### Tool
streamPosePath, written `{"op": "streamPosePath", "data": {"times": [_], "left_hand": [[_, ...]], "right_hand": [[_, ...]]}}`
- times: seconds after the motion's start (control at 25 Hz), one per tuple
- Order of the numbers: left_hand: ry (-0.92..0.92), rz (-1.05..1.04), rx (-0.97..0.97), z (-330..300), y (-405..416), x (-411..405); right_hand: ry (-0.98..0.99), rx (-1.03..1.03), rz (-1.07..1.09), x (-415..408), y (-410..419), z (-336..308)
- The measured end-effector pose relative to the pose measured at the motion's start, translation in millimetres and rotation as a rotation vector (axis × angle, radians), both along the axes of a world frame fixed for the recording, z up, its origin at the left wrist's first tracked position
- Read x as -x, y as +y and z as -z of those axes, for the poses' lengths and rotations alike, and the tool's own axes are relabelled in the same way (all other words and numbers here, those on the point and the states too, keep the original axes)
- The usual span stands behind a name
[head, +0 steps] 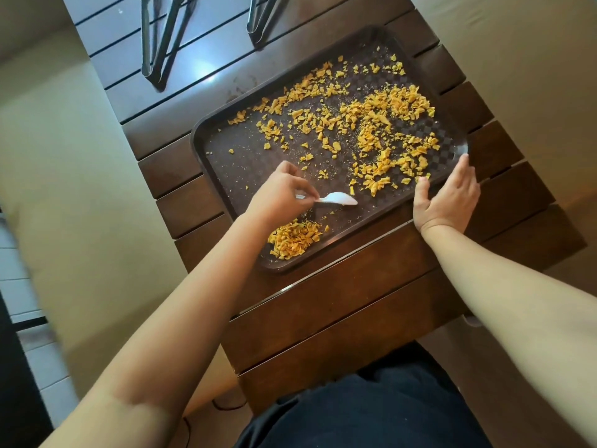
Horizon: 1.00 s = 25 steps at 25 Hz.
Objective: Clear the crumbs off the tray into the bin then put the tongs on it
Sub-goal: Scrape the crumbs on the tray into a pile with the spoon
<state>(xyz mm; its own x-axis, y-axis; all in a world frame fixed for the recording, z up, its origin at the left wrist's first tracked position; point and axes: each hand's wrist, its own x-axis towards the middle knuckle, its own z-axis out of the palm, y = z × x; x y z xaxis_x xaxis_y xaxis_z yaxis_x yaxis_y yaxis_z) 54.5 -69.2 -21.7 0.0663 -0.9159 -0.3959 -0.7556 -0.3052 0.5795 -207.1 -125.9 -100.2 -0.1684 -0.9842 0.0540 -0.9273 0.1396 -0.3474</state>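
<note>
**First:** Crumbs [371,124], orange-yellow flakes and bits, lie scattered over the dark brown rectangular plastic tray [226,150] with its checkered floor. Most of them sit thick toward the far right half. Where does the rest lie?

**Second:** A small heap of the same crumbs [292,238] is gathered in the tray's near corner, just below the left hand. Fine dust speckles the bare left part of the tray floor.

**First:** And the tray itself?

**Second:** It rests at an angle on the dark brown slatted wooden table [339,295], turned against the line of the slats.

**First:** What do the person's hands do?

**Second:** The left hand [284,195] has its fingers curled, pinching the handle of a small white plastic spoon [337,198]. The spoon's bowl points right, low over the tray floor between the heap and the scattered mass; whether it touches the floor cannot be told. The right hand [449,198] is spread wide, fingers straight, lying against the tray's near right rim, with the thumb over the edge onto the inside.

**First:** The tongs?

**Second:** Long metal tongs [158,43] lie on the table's far end, well apart from the tray, and a second pair of metal tongs [261,17] lies to their right, near the tray's far edge. Both are cut off by the top of the view.

**First:** Anything nearer?

**Second:** Dark clothing [371,415] at the bottom, beside the table's near edge.
</note>
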Motion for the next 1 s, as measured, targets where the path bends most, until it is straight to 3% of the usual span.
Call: {"op": "streamPosePath", "data": {"times": [0.28, 0.52, 0.8, 1.0], "left_hand": [[-0.04, 0.001, -0.207, -13.9, 43.5, -55.2], [0.022, -0.446, -0.008, -5.5, 46.4, -59.6], [-0.016, -0.342, -0.096, -8.2, 75.9, -75.9], [-0.103, -0.724, 0.104, 0.9, 71.5, -79.4]], "right_hand": [[-0.009, 0.005, 0.002, -0.2, -0.1, -0.8], [-0.014, 0.009, 0.002, 0.3, -0.4, -0.8], [-0.017, 0.017, 0.007, 0.7, -1.0, 0.5], [-0.017, 0.013, 0.002, 0.0, 0.3, -0.5]]}}
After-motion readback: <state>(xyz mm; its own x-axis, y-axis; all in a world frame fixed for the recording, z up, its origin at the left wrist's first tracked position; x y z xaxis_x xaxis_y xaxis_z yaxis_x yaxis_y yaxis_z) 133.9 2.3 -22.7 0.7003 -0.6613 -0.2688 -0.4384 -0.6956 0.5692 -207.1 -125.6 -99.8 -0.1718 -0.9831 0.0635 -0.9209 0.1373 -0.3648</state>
